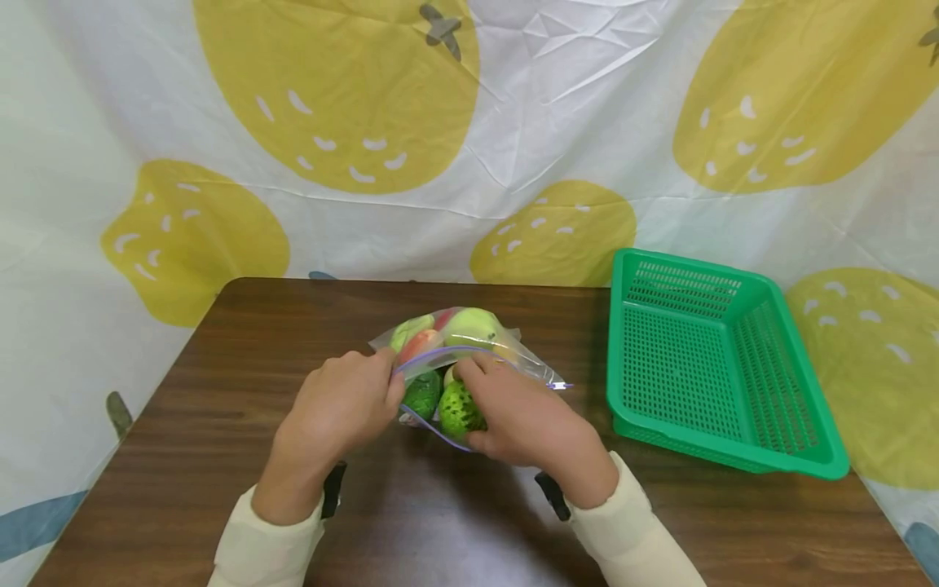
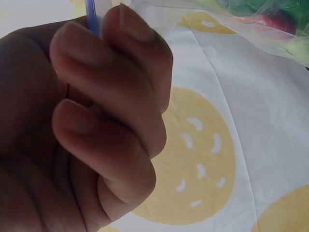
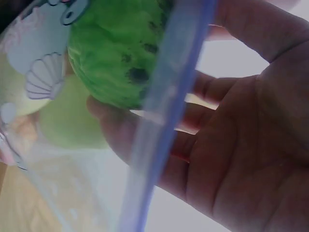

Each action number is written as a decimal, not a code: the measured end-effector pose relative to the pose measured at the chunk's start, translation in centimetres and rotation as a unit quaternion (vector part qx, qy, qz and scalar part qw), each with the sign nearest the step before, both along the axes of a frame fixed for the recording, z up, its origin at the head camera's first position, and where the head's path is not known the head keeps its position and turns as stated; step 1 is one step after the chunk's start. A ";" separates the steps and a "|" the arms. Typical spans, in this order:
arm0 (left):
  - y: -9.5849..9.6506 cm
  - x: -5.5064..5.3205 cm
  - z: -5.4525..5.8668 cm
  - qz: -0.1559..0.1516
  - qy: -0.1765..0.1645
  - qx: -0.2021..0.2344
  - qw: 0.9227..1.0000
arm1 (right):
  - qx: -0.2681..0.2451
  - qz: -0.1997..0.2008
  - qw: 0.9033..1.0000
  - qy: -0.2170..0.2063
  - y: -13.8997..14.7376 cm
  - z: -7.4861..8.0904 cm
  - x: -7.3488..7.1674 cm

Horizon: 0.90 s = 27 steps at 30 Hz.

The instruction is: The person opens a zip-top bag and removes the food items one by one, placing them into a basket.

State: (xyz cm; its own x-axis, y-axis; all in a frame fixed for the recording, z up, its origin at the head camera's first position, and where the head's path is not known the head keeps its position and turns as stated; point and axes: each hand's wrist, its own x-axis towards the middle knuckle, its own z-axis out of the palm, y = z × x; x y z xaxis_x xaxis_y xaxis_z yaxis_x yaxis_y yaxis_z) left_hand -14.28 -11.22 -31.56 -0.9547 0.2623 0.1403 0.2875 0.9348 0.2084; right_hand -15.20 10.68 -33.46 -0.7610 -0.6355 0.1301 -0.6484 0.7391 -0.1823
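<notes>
A clear zip bag (image 1: 539,372) with a purple closure strip lies on the table, its mouth spread apart toward me. My left hand (image 1: 337,403) pinches the left edge of that mouth; its curled fingers (image 2: 130,92) show beside the purple strip in the left wrist view. My right hand (image 1: 524,420) reaches into the mouth, with fingers and thumb round a green fruit with dark spots (image 1: 460,412). Beside it sits a dark green, rough-skinned fruit (image 1: 423,395). Deeper in the bag are a pale green fruit (image 1: 471,324) and a reddish one (image 1: 420,344), partly behind the plastic.
To the right stands a green perforated plastic basket (image 1: 814,383), with nothing seen inside. A brown wooden table (image 1: 257,342) carries both bag and basket. Behind it hangs a white cloth (image 1: 411,236) printed with yellow fruit.
</notes>
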 end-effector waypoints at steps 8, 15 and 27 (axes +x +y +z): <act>-0.2 -0.2 0.1 0.006 -0.016 0.004 1.000 | -0.026 -0.005 0.999 0.021 0.8 1.3 1.1; -0.3 -0.3 0.0 0.010 -0.017 0.002 1.000 | -0.064 -0.003 0.997 0.040 1.8 2.4 1.9; -0.4 -0.1 0.0 0.007 -0.022 0.000 1.000 | -0.122 -0.039 0.991 0.048 3.8 3.9 2.0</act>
State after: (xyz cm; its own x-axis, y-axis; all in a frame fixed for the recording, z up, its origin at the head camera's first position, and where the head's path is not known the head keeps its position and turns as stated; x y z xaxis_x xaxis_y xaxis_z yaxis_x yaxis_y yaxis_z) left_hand -14.43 -11.62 -31.51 -0.9638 0.2482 0.0971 0.2640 0.9390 0.2203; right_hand -13.17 14.48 -29.61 -0.7833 -0.5163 0.3463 -0.6141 0.7293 -0.3017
